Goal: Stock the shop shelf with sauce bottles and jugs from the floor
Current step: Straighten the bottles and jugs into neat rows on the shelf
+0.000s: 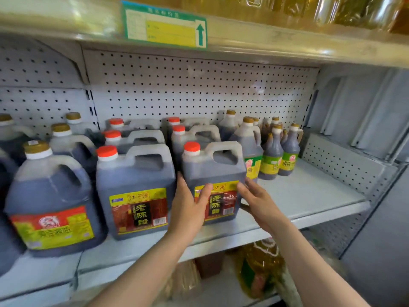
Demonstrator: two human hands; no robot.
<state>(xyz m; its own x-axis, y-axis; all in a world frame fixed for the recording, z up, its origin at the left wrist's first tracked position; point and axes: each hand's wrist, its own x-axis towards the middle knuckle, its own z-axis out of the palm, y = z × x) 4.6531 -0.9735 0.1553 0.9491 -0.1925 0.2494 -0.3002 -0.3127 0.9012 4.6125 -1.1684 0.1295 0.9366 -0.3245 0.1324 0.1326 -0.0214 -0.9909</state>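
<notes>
A green and yellow price tag [164,26] with an upward arrow is fixed to the edge of the upper shelf. A white pegboard [199,89] is seen behind. Yellow oil bottles [263,265] are kept on the lowest level.

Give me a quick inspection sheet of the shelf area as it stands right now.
Surface: grey shelf, bare stretch at its right end.
Job's things: front red-capped jug upright at the shelf edge, beside a matching jug; gold-capped jug further left; small bottles behind on the right.
Clutter: nothing seen on this shelf.
Grippers: left hand flat on the front jug's left side, thumb across its label; right hand with straight fingers at its right corner.
Cables: nothing seen.
Surroundings: pegboard back; price tag above; yellow oil bottle below.
</notes>
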